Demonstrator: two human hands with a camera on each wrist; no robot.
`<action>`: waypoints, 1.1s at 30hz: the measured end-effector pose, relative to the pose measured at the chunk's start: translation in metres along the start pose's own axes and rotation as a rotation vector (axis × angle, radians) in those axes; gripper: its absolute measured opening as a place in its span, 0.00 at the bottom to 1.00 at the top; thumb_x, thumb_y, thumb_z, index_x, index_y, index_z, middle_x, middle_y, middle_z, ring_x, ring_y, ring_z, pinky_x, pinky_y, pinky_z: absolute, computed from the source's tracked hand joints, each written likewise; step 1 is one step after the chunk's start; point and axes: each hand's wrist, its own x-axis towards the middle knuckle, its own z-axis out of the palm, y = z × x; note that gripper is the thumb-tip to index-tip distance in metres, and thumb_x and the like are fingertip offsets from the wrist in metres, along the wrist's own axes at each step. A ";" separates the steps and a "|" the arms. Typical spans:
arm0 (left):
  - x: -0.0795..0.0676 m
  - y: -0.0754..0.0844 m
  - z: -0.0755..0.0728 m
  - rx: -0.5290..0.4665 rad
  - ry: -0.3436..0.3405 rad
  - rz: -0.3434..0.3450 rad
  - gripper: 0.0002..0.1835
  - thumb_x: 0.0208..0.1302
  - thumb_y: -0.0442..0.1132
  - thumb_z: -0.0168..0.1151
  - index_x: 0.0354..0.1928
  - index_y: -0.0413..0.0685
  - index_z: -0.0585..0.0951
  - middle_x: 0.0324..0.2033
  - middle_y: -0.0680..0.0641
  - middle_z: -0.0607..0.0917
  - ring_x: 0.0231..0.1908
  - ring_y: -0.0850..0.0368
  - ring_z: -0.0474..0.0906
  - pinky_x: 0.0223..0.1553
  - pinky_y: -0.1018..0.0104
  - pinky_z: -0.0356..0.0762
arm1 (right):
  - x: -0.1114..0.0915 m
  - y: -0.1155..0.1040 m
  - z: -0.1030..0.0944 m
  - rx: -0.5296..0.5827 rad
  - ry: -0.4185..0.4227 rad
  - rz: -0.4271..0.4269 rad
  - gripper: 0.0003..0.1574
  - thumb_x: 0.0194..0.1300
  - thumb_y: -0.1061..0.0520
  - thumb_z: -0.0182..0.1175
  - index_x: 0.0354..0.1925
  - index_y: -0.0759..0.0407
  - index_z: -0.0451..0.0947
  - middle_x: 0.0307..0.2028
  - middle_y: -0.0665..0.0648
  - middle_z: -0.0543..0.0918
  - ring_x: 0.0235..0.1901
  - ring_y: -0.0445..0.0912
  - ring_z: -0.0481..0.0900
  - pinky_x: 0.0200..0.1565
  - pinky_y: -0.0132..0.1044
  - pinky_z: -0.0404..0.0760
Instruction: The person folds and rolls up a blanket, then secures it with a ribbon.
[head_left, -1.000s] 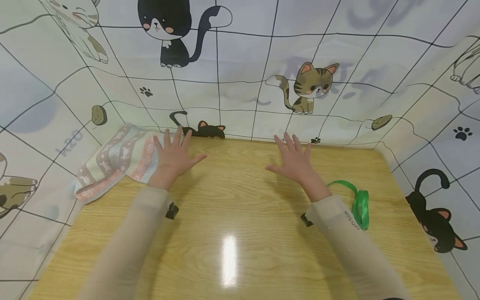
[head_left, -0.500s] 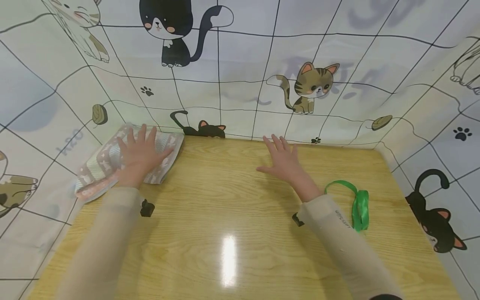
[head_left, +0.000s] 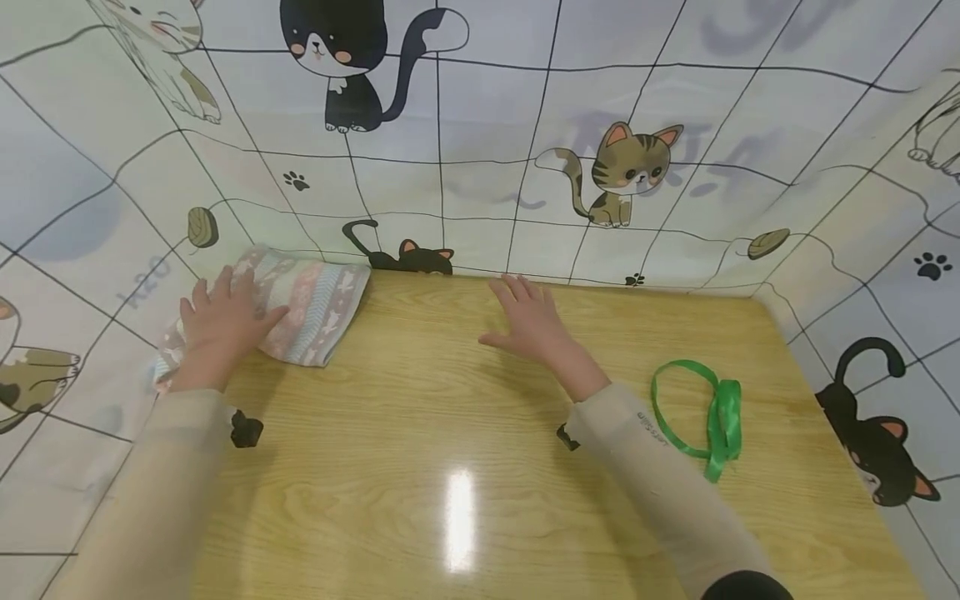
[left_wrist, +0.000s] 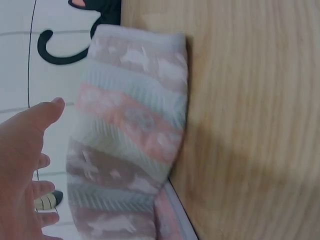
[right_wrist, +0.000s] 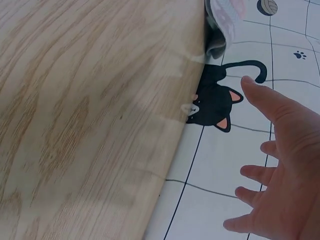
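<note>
A striped, patterned cloth [head_left: 311, 312] in pink, grey and white lies partly folded at the back left of the table. My left hand [head_left: 221, 321], fingers spread, is over the cloth's left part; whether it touches cannot be told. In the left wrist view the same cloth [left_wrist: 125, 120] stretches beside the thumb. Near the table's back edge, right of the middle, my right hand [head_left: 531, 321] is held with fingers extended and nothing in them. A looped green ribbon [head_left: 724, 421] lies on the table to the right of my right forearm.
The wood-grain table [head_left: 390, 467] meets a white wall sheet [head_left: 480, 108] printed with cats and grid lines, which also rises at the left and right sides. A bright light reflection shows on the tabletop.
My left hand has moved left across the cloth, uncovering its right part. My right hand has shifted left, and more of the green ribbon's loop shows.
</note>
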 end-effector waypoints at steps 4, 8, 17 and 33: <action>-0.005 -0.013 0.001 -0.038 -0.023 -0.003 0.51 0.68 0.74 0.40 0.78 0.42 0.48 0.76 0.27 0.40 0.70 0.16 0.37 0.66 0.21 0.36 | 0.006 -0.010 0.002 -0.002 0.012 -0.065 0.57 0.65 0.35 0.63 0.78 0.55 0.48 0.74 0.63 0.61 0.74 0.60 0.58 0.76 0.57 0.54; -0.007 -0.018 0.003 -0.051 -0.029 0.013 0.47 0.71 0.68 0.42 0.77 0.39 0.48 0.75 0.25 0.43 0.69 0.17 0.42 0.67 0.23 0.41 | 0.010 -0.020 0.006 -0.002 -0.007 -0.074 0.55 0.66 0.36 0.62 0.78 0.54 0.48 0.73 0.63 0.65 0.73 0.59 0.61 0.75 0.52 0.58; -0.008 -0.019 0.007 0.005 -0.006 0.024 0.28 0.74 0.45 0.49 0.69 0.35 0.63 0.63 0.25 0.67 0.58 0.22 0.65 0.53 0.28 0.68 | 0.013 -0.038 0.015 -0.005 -0.040 -0.100 0.51 0.67 0.38 0.62 0.77 0.54 0.52 0.72 0.61 0.67 0.72 0.58 0.64 0.75 0.52 0.59; -0.010 0.007 0.009 0.008 0.006 0.092 0.18 0.70 0.39 0.52 0.57 0.41 0.78 0.53 0.31 0.81 0.51 0.27 0.77 0.42 0.34 0.76 | 0.016 -0.060 0.029 -0.023 -0.066 -0.166 0.43 0.67 0.40 0.63 0.72 0.56 0.64 0.68 0.58 0.72 0.69 0.55 0.69 0.73 0.47 0.64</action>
